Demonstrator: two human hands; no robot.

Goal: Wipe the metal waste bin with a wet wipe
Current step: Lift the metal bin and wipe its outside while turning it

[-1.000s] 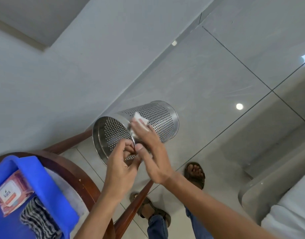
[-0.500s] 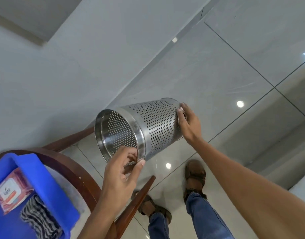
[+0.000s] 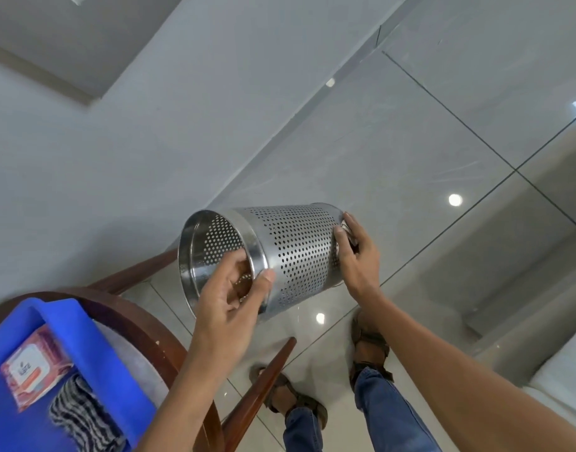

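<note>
A perforated shiny metal waste bin [image 3: 296, 252] is held on its side in the air, its open mouth facing left towards me. My left hand [image 3: 229, 298] grips the rim, thumb outside and fingers inside. My right hand [image 3: 356, 256] is at the bin's closed base end, fingers curled over it. A small whitish bit of wet wipe [image 3: 345, 227] shows under the fingertips; most of it is hidden.
A round wooden table [image 3: 143, 324] sits at the lower left with a blue tray [image 3: 94, 350] holding a pink wet-wipe pack [image 3: 32, 373] and a striped cloth [image 3: 81, 415]. Glossy floor tiles, my sandalled feet [image 3: 368, 340] and a white wall [image 3: 117, 141] surround it.
My right hand slid with the wipe from the rim end along the bin's side to the base end. The bin turned so more of its side faces me.
</note>
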